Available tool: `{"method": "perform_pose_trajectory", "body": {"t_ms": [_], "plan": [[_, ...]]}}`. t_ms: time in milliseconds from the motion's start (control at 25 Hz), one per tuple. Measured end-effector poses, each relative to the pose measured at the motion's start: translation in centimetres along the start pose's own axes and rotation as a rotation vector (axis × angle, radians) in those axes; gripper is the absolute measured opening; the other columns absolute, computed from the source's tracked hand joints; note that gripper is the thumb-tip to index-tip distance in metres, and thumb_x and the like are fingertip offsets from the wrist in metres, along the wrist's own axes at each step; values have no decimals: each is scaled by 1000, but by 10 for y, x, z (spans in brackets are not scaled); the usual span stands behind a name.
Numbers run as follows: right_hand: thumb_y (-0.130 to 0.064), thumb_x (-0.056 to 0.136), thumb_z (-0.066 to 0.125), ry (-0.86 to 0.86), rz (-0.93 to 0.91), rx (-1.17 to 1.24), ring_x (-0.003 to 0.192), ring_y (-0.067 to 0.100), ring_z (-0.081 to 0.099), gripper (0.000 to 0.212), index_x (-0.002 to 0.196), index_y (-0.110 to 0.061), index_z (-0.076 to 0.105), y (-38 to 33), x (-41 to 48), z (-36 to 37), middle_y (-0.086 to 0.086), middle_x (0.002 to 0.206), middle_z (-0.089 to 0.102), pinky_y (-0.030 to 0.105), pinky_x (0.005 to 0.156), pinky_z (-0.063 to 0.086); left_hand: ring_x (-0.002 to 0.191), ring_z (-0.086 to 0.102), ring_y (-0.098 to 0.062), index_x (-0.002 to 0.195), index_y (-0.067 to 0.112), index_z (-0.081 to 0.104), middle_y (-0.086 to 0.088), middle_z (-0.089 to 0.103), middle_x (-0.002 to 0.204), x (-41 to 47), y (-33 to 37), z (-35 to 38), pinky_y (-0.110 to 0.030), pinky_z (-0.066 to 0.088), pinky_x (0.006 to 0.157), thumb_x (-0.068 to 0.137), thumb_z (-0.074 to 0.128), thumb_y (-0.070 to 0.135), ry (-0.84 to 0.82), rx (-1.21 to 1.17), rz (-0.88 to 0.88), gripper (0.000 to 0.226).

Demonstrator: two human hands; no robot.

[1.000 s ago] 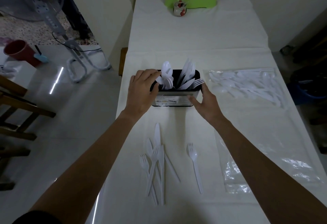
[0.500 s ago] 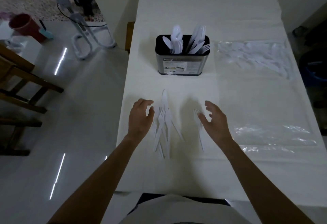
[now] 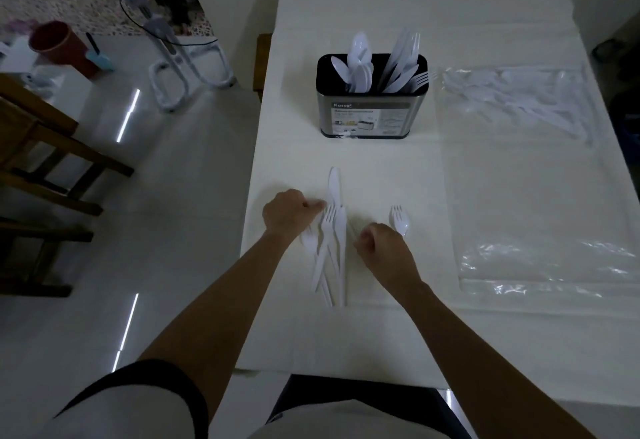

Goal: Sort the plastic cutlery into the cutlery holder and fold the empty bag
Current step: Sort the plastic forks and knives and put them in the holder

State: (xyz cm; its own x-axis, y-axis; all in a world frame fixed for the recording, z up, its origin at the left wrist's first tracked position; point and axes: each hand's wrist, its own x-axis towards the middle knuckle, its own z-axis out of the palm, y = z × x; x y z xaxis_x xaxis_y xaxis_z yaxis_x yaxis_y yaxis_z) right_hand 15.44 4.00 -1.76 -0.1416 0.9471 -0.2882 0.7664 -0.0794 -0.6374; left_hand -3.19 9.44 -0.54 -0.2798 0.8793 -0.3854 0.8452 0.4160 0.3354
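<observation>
Hands are off the cutlery holder [image 3: 372, 106] now, down at the loose cutlery [image 3: 333, 230] by the near edge of the table [image 3: 381, 334]. Both left hand [image 3: 285, 211] and right hand [image 3: 381, 244] are curled in, can't tell if they're gripping anything. Next batch, I guess.

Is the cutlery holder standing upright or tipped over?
Upright. The oval steel cutlery holder with black rim stands on its base on the white table, white plastic cutlery sticking up from its open top.

Pale short-sleeved shirt [image 3: 346, 419] — dark sleeve band [image 3: 145, 378], bare forearms [image 3: 225, 300]
</observation>
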Motion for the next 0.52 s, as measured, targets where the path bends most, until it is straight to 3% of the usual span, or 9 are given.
{"method": "perform_pose_trajectory", "body": {"t_ms": [160,280,400,520], "plan": [[-26,91,53,-56,24,-180,81,22,60,19,92,-8,57,-5,9,1,7,92,60,34,69,48,81,61,-25,88,7,63,-4,59,80,12,16,-5,-27,42,71,78,64,50,-82,125,-28,44],[-27,89,53,-64,102,-246,84,24,63,22,94,-7,59,-9,11,-2,8,95,63,31,70,48,81,68,-27,83,4,65,-8,69,82,20,18,-3,-30,51,72,75,66,34,-128,47,-25,31],[-27,87,54,-86,174,-287,86,26,65,23,95,-6,60,-10,10,-7,9,95,64,28,67,44,69,68,-29,73,2,62,-11,66,69,20,22,-2,-33,57,70,75,63,21,-133,-26,9,19],[-25,87,54,-43,159,-322,81,25,65,21,99,-7,53,-8,3,-9,8,92,63,27,64,43,48,65,-22,62,1,62,-6,58,47,15,23,-4,-27,57,60,73,59,19,-108,-97,11,22]]}}
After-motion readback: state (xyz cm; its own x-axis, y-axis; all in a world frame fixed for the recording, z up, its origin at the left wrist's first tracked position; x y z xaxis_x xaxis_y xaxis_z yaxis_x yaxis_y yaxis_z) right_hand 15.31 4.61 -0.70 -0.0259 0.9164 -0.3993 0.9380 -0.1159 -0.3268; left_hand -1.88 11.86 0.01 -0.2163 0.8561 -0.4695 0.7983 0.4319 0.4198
